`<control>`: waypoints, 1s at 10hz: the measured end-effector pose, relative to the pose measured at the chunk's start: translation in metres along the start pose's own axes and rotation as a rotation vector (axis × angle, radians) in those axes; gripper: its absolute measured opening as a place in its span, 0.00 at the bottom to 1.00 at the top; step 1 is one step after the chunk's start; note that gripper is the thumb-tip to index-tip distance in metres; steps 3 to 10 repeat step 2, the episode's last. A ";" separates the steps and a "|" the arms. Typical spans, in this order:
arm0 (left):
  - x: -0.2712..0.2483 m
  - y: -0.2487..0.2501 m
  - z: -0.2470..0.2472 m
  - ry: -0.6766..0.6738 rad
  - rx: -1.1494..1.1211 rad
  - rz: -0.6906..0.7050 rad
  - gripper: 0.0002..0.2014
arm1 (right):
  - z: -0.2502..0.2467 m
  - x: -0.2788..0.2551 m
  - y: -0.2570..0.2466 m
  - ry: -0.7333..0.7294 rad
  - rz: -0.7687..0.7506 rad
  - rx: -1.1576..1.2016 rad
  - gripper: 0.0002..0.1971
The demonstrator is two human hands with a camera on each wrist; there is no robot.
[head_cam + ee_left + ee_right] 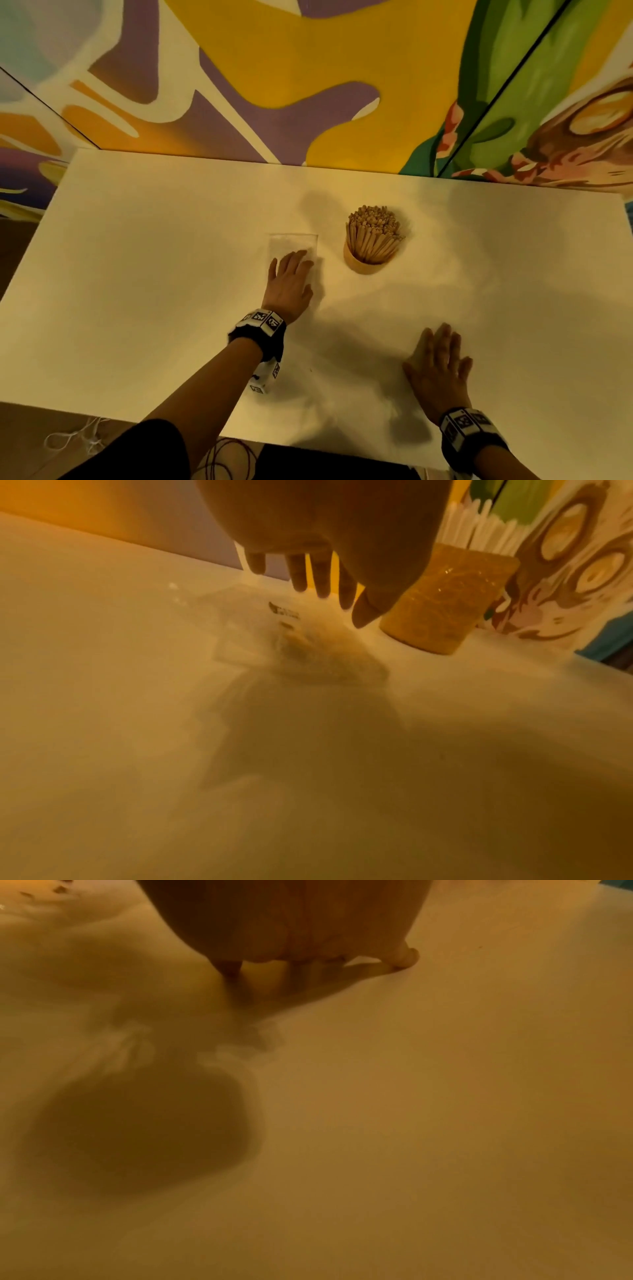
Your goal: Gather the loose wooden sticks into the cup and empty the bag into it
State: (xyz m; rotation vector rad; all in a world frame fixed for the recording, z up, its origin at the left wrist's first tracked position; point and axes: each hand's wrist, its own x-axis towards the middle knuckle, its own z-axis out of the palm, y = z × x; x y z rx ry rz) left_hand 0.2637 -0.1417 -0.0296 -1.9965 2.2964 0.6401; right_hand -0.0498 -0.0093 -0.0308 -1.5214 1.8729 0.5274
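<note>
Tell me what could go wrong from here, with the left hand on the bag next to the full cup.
1. The cup stands close beside the left hand, packed with tall wooden sticks fanning above its rim; a sideways sweep might tip it.
2. The clear bag lies flat on the white table, hard to see, so a grasp may slip.
3. The right hand rests far from the cup, unable to steady it quickly.

Mural-walled (308, 68) room, white table (137, 274)
</note>
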 end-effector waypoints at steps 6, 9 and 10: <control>-0.013 0.005 -0.006 -0.052 0.040 0.087 0.27 | 0.001 -0.002 0.005 0.089 -0.041 0.018 0.44; -0.013 0.005 -0.006 -0.052 0.040 0.087 0.27 | 0.001 -0.002 0.005 0.089 -0.041 0.018 0.44; -0.013 0.005 -0.006 -0.052 0.040 0.087 0.27 | 0.001 -0.002 0.005 0.089 -0.041 0.018 0.44</control>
